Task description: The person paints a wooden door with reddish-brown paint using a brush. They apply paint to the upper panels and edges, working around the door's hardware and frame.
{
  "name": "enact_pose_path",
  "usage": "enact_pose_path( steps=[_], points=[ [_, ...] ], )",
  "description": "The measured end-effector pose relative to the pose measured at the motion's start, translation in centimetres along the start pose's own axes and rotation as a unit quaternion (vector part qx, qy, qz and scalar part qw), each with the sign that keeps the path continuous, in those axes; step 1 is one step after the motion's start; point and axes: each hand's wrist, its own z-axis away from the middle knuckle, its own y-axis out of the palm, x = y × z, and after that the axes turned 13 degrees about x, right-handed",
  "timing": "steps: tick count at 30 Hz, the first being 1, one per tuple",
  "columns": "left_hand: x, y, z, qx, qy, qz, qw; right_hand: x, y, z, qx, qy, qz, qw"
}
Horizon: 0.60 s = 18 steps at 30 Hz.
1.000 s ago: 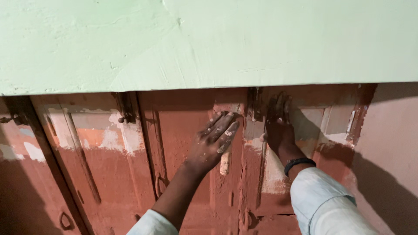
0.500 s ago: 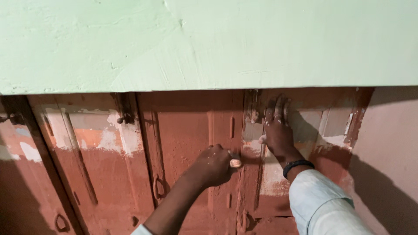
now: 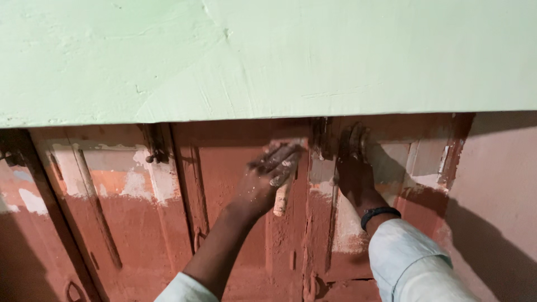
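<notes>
The left hand [image 3: 268, 182] had moved back up the door [image 3: 235, 223] from where it sat half a second before, when it was lower and closed tight round the pale tool [image 3: 281, 200]. Now its fingers [image 3: 282, 162] lay spread and dusty against the red-brown panel near the top edge, loosely curled over the tool, whose pale end showed just below the palm. The right hand [image 3: 355, 168] had hardly shifted: it stayed pressed flat on the neighbouring panel beside the centre frame, fingers extended upward, holding nothing, a dark band at the wrist. Judging by this, the rubbing stroke had returned upward, and the work on the worn paint was ongoing, with pale patches [image 3: 151, 179] remaining.
</notes>
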Motion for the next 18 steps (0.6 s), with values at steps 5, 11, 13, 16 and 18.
enact_pose_path(
  steps=[5, 11, 13, 16, 18],
  points=[
    [1.7, 1.7, 0.3, -0.037, 0.029, -0.045, 0.998, 0.0, -0.5, 0.2, 0.084, -0.012, 0.159, 0.984],
    [-0.8, 4.4, 4.9, 0.178, -0.01, -0.037, 0.983, 0.1, -0.1, 0.7, -0.09, -0.024, -0.05, 0.994],
    [-2.3, 5.5, 6.8, 0.265, -0.042, 0.023, 0.963, 0.2, -0.5, 1.1, -0.06, -0.028, -0.109, 0.992],
    [-4.0, 6.7, 9.6, 0.242, -0.02, 0.074, 0.967, 0.6, -1.6, 1.4, -0.034, -0.028, -0.131, 0.99],
    [-5.2, 6.9, 11.3, 0.338, -0.026, 0.051, 0.939, 0.8, -2.0, 1.7, -0.039, -0.027, -0.123, 0.991]
  ],
)
